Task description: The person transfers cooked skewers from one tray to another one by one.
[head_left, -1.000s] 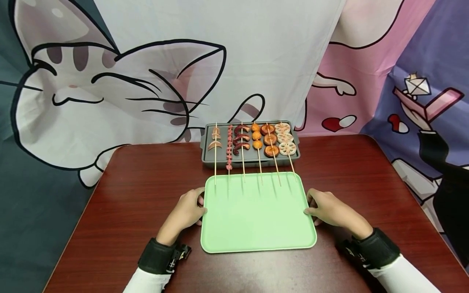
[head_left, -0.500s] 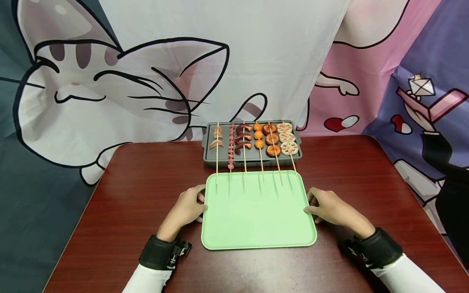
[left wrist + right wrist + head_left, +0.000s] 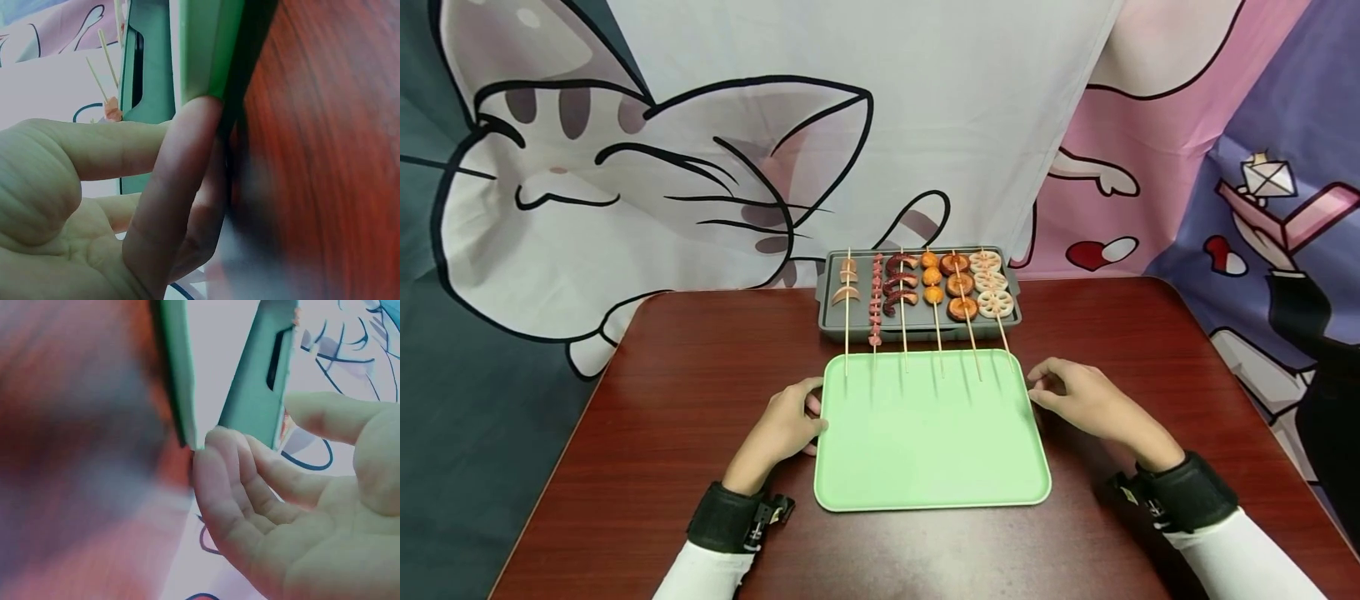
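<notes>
A light green tray (image 3: 928, 450) lies bare on the dark red table (image 3: 685, 392). My left hand (image 3: 786, 425) rests at its left rim, and the left wrist view shows my fingers (image 3: 181, 181) touching the green tray's edge (image 3: 206, 50) with the thumb apart above. My right hand (image 3: 1075, 398) hovers by the tray's far right corner, fingers loosely curled and holding nothing. Its fingertips (image 3: 209, 456) sit close to the rim (image 3: 172, 362). Behind the tray stands a grey grill pan (image 3: 917, 327) with several skewers (image 3: 958, 287) whose sticks reach over the tray's far edge.
A cartoon cat cloth (image 3: 700, 167) hangs behind the table. The grill pan's side shows in both wrist views (image 3: 147, 62) (image 3: 262, 381). Bare tabletop lies left and right of the tray (image 3: 1150, 350).
My right hand has left the tray's right rim and moved up and away toward the far right corner. The left hand and tray have stayed put.
</notes>
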{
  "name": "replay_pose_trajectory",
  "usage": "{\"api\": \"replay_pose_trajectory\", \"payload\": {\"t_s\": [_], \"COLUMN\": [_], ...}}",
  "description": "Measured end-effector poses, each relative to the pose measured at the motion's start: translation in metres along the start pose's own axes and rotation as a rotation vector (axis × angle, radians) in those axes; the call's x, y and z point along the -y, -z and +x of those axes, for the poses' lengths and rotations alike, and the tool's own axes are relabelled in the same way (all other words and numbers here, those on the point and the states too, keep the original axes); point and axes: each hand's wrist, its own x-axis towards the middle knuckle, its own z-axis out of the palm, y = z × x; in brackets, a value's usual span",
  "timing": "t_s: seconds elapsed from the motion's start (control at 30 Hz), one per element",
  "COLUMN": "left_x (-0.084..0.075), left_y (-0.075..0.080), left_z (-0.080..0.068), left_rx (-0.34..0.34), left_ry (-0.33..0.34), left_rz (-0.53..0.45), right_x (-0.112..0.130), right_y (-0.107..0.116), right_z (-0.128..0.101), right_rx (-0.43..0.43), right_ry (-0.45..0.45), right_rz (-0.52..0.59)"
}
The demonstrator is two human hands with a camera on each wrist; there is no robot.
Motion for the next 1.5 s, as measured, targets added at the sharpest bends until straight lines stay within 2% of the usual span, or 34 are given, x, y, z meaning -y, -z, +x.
{"api": "replay_pose_trajectory", "payload": {"t_s": [0.17,0.4,0.7,0.87,1.5], "left_x": [0.001,0.002,0.001,0.000,0.000], "left_y": [0.000,0.000,-0.001,-0.001,-0.002], "left_z": [0.000,0.001,0.001,0.000,0.000], "left_rx": [-0.001,0.007,0.002,-0.003,-0.004], "left_ry": [0.010,0.021,0.018,0.011,0.015], "left_rz": [-0.006,-0.011,-0.006,0.006,0.003], "right_x": [0.001,0.000,-0.004,-0.005,-0.007], "right_y": [0.007,0.005,-0.005,-0.009,-0.012], "right_z": [0.009,0.023,0.039,0.045,0.050], "right_rx": [-0.021,0.029,0.078,0.076,0.087], "right_ry": [-0.019,-0.108,-0.158,-0.173,-0.180], "right_rz": [0.120,0.497,0.861,0.888,1.160]}}
